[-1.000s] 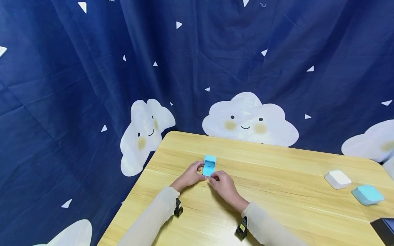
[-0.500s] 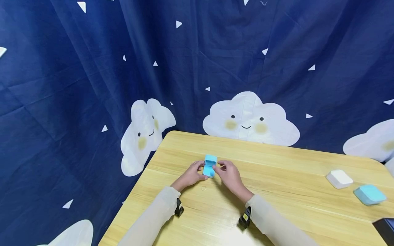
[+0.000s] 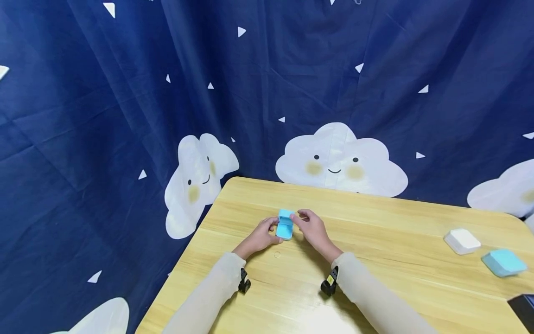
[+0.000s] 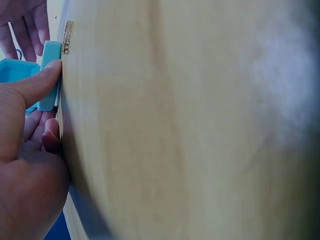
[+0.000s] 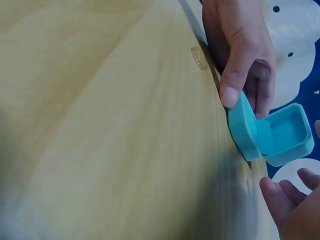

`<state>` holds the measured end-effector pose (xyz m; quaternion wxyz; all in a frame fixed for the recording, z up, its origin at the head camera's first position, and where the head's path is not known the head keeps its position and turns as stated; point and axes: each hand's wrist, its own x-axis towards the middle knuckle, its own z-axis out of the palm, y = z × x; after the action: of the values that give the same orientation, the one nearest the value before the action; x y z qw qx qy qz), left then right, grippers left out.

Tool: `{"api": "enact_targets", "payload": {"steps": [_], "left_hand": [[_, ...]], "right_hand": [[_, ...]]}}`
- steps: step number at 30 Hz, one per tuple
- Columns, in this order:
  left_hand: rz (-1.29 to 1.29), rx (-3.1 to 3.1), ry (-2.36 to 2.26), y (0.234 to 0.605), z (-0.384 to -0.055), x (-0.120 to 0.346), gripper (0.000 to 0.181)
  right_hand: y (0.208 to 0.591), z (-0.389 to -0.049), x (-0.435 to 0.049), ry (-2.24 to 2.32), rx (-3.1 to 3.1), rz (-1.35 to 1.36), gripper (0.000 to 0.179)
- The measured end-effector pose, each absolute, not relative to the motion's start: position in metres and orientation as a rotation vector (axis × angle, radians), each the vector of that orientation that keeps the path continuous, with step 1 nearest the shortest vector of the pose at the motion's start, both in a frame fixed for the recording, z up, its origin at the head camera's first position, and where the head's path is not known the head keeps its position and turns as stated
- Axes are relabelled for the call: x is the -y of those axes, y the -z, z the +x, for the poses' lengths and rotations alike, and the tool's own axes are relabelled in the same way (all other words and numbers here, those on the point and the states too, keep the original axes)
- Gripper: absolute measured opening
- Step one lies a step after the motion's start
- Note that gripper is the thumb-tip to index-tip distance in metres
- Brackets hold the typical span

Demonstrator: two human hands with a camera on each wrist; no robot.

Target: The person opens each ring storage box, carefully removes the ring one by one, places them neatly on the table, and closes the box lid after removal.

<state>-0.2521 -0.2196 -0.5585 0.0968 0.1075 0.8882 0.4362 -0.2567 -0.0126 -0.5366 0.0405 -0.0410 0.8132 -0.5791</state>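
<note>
A light blue ring box (image 3: pixel 285 231) sits on the table with its lid (image 5: pixel 290 131) raised. My left hand (image 3: pixel 260 237) grips the box's base from the left, thumb at the front corner and fingers along the far side. My right hand (image 3: pixel 314 230) is at the box's right, its thumb overlapping the raised lid in the head view. In the right wrist view the fingers (image 5: pixel 282 200) of that hand are spread loosely beside the box and hold nothing. A thin gold ring (image 5: pixel 199 58) lies on the wood just in front of the box, near my left hand.
On the right of the wooden table (image 3: pixel 375 241) are a white block-like box (image 3: pixel 462 241) and a light blue one (image 3: pixel 504 262). A dark box (image 3: pixel 523 308) shows at the right edge. Behind the table hangs a navy curtain (image 3: pixel 317 69) with clouds.
My right hand has moved from the box's front edge, along its right side, up to the lid. The left hand keeps its grip; box and ring stay in place.
</note>
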Motion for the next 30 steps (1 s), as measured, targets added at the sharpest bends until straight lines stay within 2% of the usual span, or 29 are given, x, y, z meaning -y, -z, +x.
{"api": "enact_targets", "payload": {"steps": [12, 22, 30], "left_hand": [[0.294, -2.624, -1.279, 0.563, -0.255, 0.22, 0.07], [0.289, -2.633, -1.272, 0.563, -0.255, 0.221, 0.069], [0.285, -2.629, -1.276, 0.562, -0.254, 0.221, 0.07]], "right_hand": [[0.549, -0.276, 0.009, 1.834, -2.28, -0.016, 0.065], [0.552, -0.283, 0.007, 1.815, -2.244, -0.038, 0.074], [0.553, -0.282, 0.009, 1.792, -2.234, -0.073, 0.072]]}}
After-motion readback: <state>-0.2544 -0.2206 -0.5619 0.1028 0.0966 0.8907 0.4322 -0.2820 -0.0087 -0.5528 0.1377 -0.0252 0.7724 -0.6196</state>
